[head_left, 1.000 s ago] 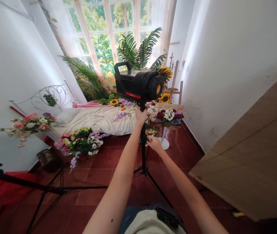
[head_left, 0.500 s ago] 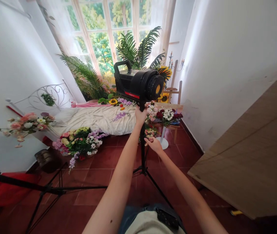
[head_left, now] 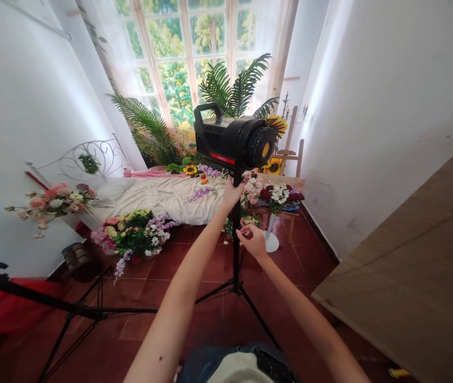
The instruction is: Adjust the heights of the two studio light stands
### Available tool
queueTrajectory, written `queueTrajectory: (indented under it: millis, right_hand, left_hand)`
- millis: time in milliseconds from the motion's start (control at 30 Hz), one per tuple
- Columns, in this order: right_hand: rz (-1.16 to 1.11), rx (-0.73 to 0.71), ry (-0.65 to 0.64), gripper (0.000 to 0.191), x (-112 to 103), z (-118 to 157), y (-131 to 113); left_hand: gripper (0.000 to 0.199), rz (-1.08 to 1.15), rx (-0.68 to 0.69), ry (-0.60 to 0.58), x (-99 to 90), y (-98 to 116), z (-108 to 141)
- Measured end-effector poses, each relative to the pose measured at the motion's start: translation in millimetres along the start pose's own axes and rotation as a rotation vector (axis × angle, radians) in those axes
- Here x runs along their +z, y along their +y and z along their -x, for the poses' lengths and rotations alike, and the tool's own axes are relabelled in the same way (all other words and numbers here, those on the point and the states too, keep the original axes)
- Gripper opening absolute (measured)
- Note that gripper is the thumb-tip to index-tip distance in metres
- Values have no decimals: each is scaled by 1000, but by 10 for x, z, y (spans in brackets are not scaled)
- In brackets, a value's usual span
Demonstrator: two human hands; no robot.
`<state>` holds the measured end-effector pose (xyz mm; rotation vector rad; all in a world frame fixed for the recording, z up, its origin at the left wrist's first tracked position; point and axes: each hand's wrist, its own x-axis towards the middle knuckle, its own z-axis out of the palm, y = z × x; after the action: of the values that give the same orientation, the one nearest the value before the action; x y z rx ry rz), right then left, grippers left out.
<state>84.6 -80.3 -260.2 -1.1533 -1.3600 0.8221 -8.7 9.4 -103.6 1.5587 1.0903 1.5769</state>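
Observation:
A black studio light [head_left: 234, 141] with a top handle and a red label sits on a black stand [head_left: 236, 260], its round front turned to the right. Just beneath the light, my left hand [head_left: 233, 192] is wrapped round the top of the pole. Lower down, my right hand [head_left: 253, 242] is at the pole's right side, its thumb and finger pinched together against the pole. Whatever lies between those fingertips is too small to make out.
Behind the stand is a bed [head_left: 162, 199] with flowers [head_left: 134, 234] before it. A second black stand [head_left: 75, 307] reaches in from the left. A flower pedestal [head_left: 271, 242] is close on the right, near a large brown panel [head_left: 410, 266].
The whole view has shifted, so the scene sits slightly lower and farther right. My left hand keeps its grip on the pole; the fingers of my right hand have curled a little more.

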Motion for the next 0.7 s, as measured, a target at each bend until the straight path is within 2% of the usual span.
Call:
queueTrajectory:
  millis: [100, 167, 233, 333, 367, 433, 500, 533, 600, 700]
  right_hand:
    - [-165, 10, 92, 41, -7, -235, -15]
    - [-224, -15, 89, 57, 34, -399, -6]
    - [-218, -54, 42, 65, 117, -545, 2]
    - [-177, -74, -62, 60, 271, -730, -9]
    - [-165, -72, -93, 56, 316, -785, -16]
    - [-151, -70, -128, 44, 383, -893, -22]
    - [-131, -81, -132, 33, 416, -991, -14]
    - [-110, -91, -126, 29, 422, -1034, -7]
    - [-51, -110, -114, 25, 423, -1101, 2]
    - [13, -124, -72, 24, 419, -1158, -37]
  left_hand:
    - [34, 104, -39, -197, -232, 21, -34]
    - [32, 151, -92, -216, -392, -107, -49]
    - [31, 133, -176, -161, -520, -360, -28]
    - [27, 7, -343, -131, -614, -842, 121]
    - [26, -24, -378, -174, -615, -989, 200]
    - [30, -30, -387, -331, -571, -1222, 376]
    - [35, 6, -369, -468, -472, -1370, 541]
    - [36, 35, -357, -490, -407, -1420, 609]
    - [33, 99, -308, -439, -267, -1497, 705]
    - [27, 155, -200, -233, -89, -1599, 771]
